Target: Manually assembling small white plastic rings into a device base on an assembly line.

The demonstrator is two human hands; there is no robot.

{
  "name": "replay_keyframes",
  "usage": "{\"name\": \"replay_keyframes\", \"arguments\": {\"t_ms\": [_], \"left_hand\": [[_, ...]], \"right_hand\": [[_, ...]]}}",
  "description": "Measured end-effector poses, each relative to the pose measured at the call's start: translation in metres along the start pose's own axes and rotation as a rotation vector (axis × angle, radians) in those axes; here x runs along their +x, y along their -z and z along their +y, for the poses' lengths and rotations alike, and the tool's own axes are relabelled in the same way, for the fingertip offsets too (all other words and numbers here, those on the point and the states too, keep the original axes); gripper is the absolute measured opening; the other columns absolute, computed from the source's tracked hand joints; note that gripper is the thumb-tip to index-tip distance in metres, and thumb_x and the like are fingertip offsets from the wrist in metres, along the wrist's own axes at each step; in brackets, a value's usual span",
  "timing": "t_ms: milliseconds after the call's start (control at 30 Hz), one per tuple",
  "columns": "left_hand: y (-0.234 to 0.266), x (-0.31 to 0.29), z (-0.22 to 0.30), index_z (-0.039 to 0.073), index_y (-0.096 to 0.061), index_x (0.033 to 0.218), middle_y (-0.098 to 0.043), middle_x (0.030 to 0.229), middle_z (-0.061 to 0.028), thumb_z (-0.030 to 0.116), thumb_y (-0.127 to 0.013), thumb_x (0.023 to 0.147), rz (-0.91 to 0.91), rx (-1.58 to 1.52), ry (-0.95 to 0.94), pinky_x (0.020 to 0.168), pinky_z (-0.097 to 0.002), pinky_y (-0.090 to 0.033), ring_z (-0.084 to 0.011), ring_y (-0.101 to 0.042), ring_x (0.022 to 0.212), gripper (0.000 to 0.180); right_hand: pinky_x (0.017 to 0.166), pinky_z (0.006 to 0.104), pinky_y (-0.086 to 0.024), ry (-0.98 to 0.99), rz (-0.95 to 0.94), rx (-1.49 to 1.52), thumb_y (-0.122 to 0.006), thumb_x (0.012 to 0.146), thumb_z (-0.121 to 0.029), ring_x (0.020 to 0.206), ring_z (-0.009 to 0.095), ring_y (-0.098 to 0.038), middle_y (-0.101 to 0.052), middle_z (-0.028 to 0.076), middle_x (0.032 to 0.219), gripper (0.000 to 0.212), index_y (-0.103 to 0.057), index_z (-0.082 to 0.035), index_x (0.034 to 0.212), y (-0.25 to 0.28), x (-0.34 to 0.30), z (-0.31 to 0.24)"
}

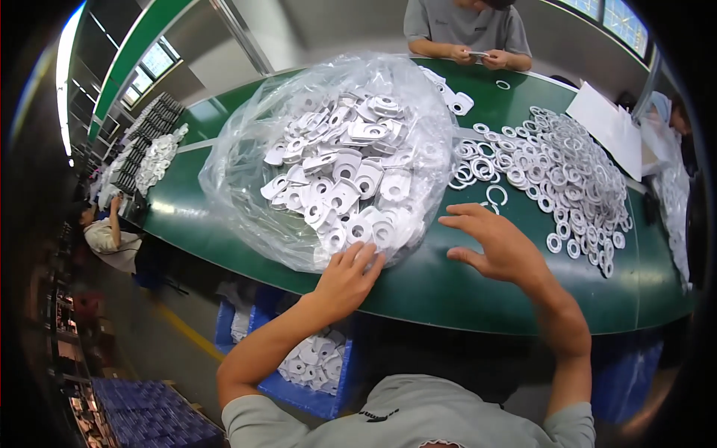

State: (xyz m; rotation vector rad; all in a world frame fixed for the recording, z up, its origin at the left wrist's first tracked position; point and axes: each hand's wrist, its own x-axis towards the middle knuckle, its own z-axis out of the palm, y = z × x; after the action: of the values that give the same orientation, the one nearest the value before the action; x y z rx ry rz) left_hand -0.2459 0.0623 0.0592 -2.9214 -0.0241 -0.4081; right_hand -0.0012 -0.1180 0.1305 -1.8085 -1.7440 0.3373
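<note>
L hand [345,276] rests w/ fingers spread on the near edge of the clear plastic bag [246,134], fingertips pressing the film over the white flat parts [343,179] inside; not clenched, nothing gripped that I can see. Bag sits on the green desk [433,287], directly ahead of the L hand, bulging and heaped w/ parts. R hand [497,243] is open, fingers splayed, hovering just right of the bag, palm angled toward it; holds nothing. Whether its fingertips touch the film, can't tell. Beyond the R hand & to its right: a loose spread of white rings [575,179] on the desk. Below the L forearm, under the desk edge, a blue bin [299,392] w/ more white parts. Across the desk, far past the bag, another person's hands [482,57] hold smth small.
</note>
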Motion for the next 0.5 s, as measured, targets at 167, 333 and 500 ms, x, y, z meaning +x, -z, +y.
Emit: {"name": "replay_keyframes", "arguments": {"t_ms": [167, 333, 500], "left_hand": [[0.04, 0.047, -0.046, 0.007, -0.065, 0.105, -0.059, 0.115, -0.0155, 0.027, -0.075, 0.076, -0.091, -0.395, 0.206, 0.091, -0.0416, -0.047, -0.0339, -0.057, 0.107, 0.036], [-0.008, 0.142, -0.197, 0.006, -0.058, 0.123, -0.055, 0.125, -0.0198, 0.043, -0.063, 0.086, -0.006, -0.25, 0.378, 0.1, -0.0408, -0.04, -0.0342, -0.049, 0.119, 0.053], [-0.076, 0.182, -0.269, 0.024, -0.037, 0.144, -0.034, 0.148, -0.0177, 0.069, -0.05, 0.081, -0.046, -0.247, 0.624, 0.108, -0.0492, -0.031, -0.0377, -0.038, 0.132, 0.078]], "right_hand": [[0.094, 0.0389, -0.045, 0.029, 0.111, 0.117, -0.072, 0.08, -0.019, 0.112, 0.034, -0.055, -0.057, 0.017, 0.123, 0.04, -0.061, -0.006, 0.115, -0.007, -0.022, 0.015], [0.08, 0.0337, -0.05, -0.035, 0.385, 0.171, -0.07, 0.08, -0.008, 0.09, 0.029, -0.063, -0.065, 0.014, 0.099, 0.021, -0.065, -0.001, 0.099, -0.02, -0.03, 0.04], [0.069, 0.0278, -0.05, -0.137, 0.606, 0.238, -0.065, 0.082, -0.002, 0.077, 0.02, -0.063, -0.064, 0.011, 0.088, 0.012, -0.064, 0.0, 0.093, -0.039, -0.032, 0.079]]}}
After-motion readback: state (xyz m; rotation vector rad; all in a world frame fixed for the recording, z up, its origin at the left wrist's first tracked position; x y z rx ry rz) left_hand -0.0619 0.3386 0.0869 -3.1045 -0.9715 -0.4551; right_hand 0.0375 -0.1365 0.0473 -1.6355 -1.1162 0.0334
